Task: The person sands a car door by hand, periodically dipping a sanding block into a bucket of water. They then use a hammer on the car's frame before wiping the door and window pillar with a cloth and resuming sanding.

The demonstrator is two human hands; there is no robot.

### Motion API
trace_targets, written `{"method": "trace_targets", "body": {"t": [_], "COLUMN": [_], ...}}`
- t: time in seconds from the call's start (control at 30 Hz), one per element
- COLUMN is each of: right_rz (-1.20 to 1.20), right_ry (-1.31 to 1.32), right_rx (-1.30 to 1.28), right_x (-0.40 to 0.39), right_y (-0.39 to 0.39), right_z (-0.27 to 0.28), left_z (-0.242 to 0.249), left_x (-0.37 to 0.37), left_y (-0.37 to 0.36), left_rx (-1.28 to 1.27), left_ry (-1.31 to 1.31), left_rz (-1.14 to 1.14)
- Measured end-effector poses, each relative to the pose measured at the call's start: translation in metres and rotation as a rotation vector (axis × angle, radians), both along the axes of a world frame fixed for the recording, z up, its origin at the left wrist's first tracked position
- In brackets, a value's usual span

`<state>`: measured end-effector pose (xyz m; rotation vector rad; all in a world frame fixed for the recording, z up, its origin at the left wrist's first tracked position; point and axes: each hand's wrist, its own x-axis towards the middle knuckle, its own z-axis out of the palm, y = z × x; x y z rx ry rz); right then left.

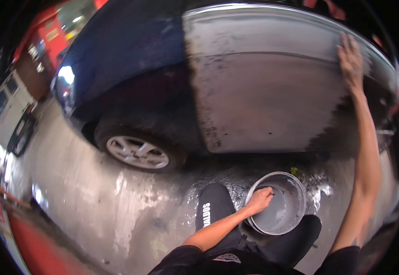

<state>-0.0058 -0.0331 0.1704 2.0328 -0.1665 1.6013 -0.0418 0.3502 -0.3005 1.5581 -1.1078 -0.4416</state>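
Over the left part of a round bucket (301,201) of cloudy grey water, my left hand (259,201) is closed with its fingers pressed together; a small dark bit shows at the fingertips, too small to name. My right hand (351,63) lies open and flat, fingers spread, on the upper right of the car door (263,96). The door is dull grey-brown with dark specks along its left edge and a dark, jagged-edged area at its lower right. The bucket stands on the wet floor between my knees.
The dark blue front fender (135,59) and a silver-rimmed wheel (137,152) are left of the door. A light-coloured vehicle (7,107) stands at the far left. A small yellow-green thing (294,171) lies behind the bucket on the wet concrete floor (80,183).
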Motion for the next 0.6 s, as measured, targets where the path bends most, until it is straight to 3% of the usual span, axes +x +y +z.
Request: {"method": "trace_targets", "body": {"t": [0.03,0.17,0.23,0.33,0.53,0.6], "right_rz": [-0.082,-0.260,-0.167,-0.050,-0.132,-0.084], "right_ry": [-0.003,-0.037,0.038,0.079,0.168,0.094], "right_rx": [-0.084,0.078,0.254,0.281,0.330,0.551], "right_x": [0.000,0.004,-0.004,-0.023,-0.053,-0.057], "right_y": [0.002,0.026,0.048,0.067,0.078,0.072], "right_z": [0.002,-0.020,-0.034,-0.058,-0.110,-0.124], "left_z": [-0.002,0.002,-0.001,0.006,0.019,0.017], "left_x": [0.000,-0.003,-0.003,-0.003,-0.008,-0.008], "left_y": [-0.002,-0.001,-0.003,-0.003,0.001,0.003], "left_rx": [0.028,0.090,0.095,0.154,0.256,0.237], "left_ry": [0.027,-0.051,-0.091,-0.106,-0.142,-0.150], "left_rz": [-0.005,-0.030,-0.048,-0.056,-0.084,-0.099]}}
